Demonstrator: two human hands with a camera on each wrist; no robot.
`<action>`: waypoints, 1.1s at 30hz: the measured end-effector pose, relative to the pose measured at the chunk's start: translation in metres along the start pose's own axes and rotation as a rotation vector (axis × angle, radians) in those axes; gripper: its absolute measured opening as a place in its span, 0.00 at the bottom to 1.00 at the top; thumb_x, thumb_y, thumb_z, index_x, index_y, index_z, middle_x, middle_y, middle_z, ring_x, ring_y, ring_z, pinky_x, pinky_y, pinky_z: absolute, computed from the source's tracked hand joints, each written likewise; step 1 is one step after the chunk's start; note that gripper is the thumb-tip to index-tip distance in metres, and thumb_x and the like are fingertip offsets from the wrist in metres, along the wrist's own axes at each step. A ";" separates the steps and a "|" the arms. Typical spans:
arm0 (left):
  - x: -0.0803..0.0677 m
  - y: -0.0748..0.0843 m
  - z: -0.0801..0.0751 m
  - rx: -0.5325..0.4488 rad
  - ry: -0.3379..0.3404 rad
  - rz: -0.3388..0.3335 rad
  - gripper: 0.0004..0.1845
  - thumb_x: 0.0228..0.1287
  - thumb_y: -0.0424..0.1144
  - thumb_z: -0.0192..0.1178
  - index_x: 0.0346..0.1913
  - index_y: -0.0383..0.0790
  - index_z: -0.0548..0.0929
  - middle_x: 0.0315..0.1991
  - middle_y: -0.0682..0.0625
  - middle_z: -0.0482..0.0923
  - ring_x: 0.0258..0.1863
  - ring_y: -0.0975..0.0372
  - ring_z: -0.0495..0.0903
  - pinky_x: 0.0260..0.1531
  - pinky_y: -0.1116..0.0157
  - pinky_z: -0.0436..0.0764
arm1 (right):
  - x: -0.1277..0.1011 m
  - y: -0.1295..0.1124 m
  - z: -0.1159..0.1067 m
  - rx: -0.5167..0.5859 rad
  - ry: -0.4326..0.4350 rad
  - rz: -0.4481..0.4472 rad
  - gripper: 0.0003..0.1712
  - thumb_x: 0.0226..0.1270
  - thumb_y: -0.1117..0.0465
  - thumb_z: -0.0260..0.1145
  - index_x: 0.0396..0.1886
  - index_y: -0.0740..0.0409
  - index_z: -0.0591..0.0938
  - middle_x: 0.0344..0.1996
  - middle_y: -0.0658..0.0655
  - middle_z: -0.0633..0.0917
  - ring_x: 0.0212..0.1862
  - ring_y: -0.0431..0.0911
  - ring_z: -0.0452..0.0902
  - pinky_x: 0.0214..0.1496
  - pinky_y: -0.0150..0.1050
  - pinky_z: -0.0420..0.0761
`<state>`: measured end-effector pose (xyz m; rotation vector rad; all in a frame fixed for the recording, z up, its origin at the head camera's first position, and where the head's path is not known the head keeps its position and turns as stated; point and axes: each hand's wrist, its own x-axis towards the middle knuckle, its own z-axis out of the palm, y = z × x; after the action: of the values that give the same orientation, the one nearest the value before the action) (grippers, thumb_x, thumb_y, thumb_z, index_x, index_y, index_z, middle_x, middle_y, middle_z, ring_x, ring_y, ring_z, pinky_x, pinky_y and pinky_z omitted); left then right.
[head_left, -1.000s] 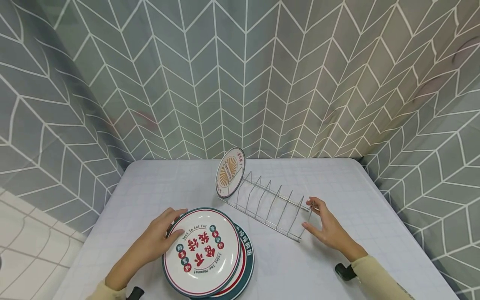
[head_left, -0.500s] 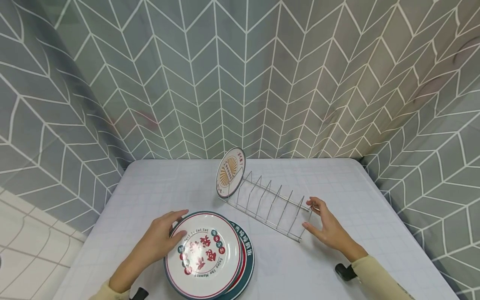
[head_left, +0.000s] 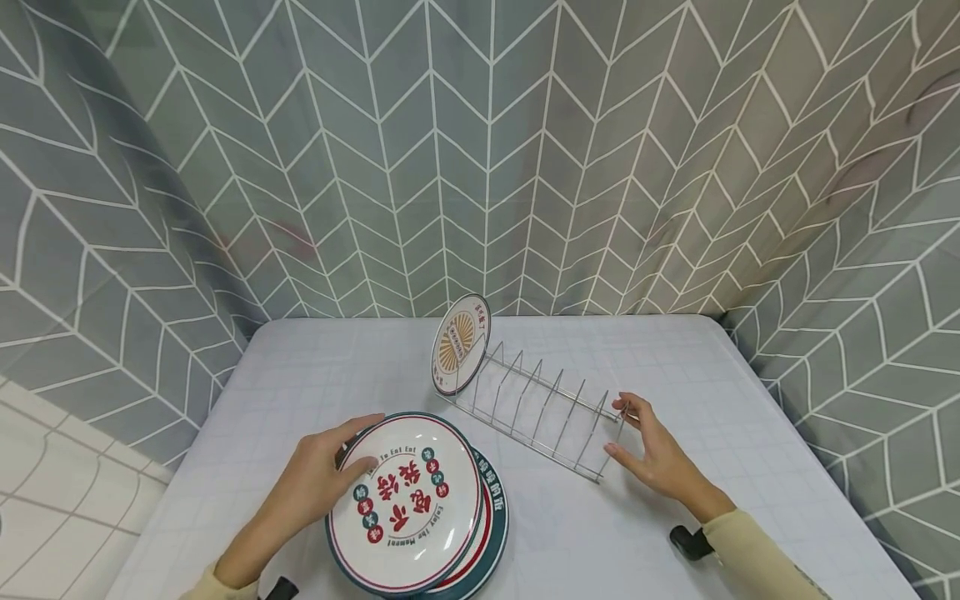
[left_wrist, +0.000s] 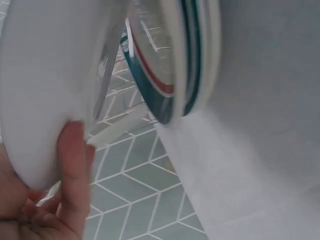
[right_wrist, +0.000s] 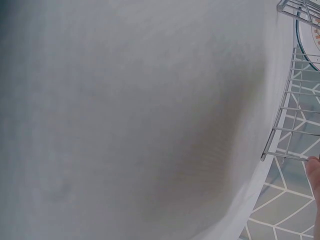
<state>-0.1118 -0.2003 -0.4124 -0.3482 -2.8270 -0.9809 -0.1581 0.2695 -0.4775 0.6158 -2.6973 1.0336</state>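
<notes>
Left hand (head_left: 311, 483) grips left rim of top plate (head_left: 408, 500), thumb over rim, fingers under; plate tilted up off plate stack (head_left: 491, 521) at near-left of white table (head_left: 315, 375). Left wrist view: thumb (left_wrist: 75, 165) pressed on white plate underside. Small plate (head_left: 460, 343) stands upright in far slot of wire dish rack (head_left: 543, 408), mid-table. Right hand (head_left: 654, 457) at rack's near end, fingers loosely spread, fingertips touching wire, grasping nothing.
</notes>
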 end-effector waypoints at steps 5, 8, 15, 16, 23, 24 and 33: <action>0.005 0.016 -0.018 0.017 0.160 0.158 0.27 0.55 0.32 0.65 0.60 0.48 0.75 0.47 0.52 0.81 0.30 0.70 0.76 0.28 0.76 0.76 | 0.000 0.002 0.001 0.002 0.012 -0.025 0.44 0.56 0.62 0.69 0.67 0.65 0.55 0.57 0.62 0.70 0.60 0.57 0.67 0.62 0.19 0.59; 0.015 0.027 -0.034 0.052 0.308 0.294 0.28 0.53 0.27 0.65 0.60 0.44 0.75 0.40 0.50 0.82 0.25 0.71 0.74 0.21 0.80 0.71 | 0.000 0.003 0.001 -0.002 0.011 -0.040 0.44 0.57 0.61 0.69 0.67 0.66 0.54 0.57 0.63 0.70 0.60 0.58 0.67 0.63 0.20 0.59; 0.056 0.064 -0.058 0.079 0.603 0.521 0.27 0.52 0.24 0.63 0.58 0.40 0.77 0.28 0.46 0.79 0.20 0.66 0.73 0.16 0.76 0.69 | 0.000 0.004 -0.003 -0.025 0.009 -0.042 0.44 0.58 0.60 0.68 0.67 0.67 0.54 0.57 0.64 0.70 0.59 0.59 0.68 0.62 0.35 0.67; 0.064 0.070 -0.058 0.088 0.628 0.540 0.26 0.53 0.24 0.62 0.58 0.40 0.77 0.29 0.45 0.79 0.20 0.64 0.74 0.16 0.74 0.70 | 0.000 0.005 -0.003 -0.027 0.012 -0.040 0.44 0.58 0.59 0.68 0.67 0.67 0.54 0.57 0.64 0.70 0.59 0.59 0.68 0.62 0.36 0.67; 0.118 0.100 -0.040 0.133 0.655 0.589 0.24 0.59 0.25 0.55 0.59 0.40 0.75 0.28 0.43 0.77 0.18 0.60 0.73 0.14 0.67 0.70 | 0.000 0.004 -0.003 -0.019 0.008 -0.036 0.44 0.58 0.60 0.68 0.67 0.67 0.54 0.57 0.64 0.70 0.60 0.58 0.67 0.62 0.35 0.66; 0.125 0.103 -0.038 0.133 0.654 0.588 0.23 0.59 0.25 0.54 0.59 0.40 0.75 0.28 0.44 0.76 0.17 0.60 0.71 0.13 0.67 0.68 | 0.000 0.004 -0.002 -0.019 0.004 -0.036 0.44 0.58 0.60 0.68 0.67 0.67 0.54 0.57 0.64 0.70 0.60 0.58 0.68 0.62 0.37 0.66; 0.170 0.113 -0.013 0.212 0.584 0.551 0.27 0.54 0.21 0.53 0.59 0.40 0.74 0.34 0.44 0.77 0.16 0.58 0.72 0.13 0.66 0.69 | -0.001 -0.001 0.001 -0.022 0.002 -0.022 0.45 0.58 0.58 0.68 0.68 0.66 0.53 0.57 0.64 0.71 0.60 0.60 0.69 0.59 0.49 0.66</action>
<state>-0.2457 -0.0927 -0.3023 -0.6442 -2.1044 -0.5411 -0.1568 0.2688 -0.4778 0.6385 -2.6899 0.9973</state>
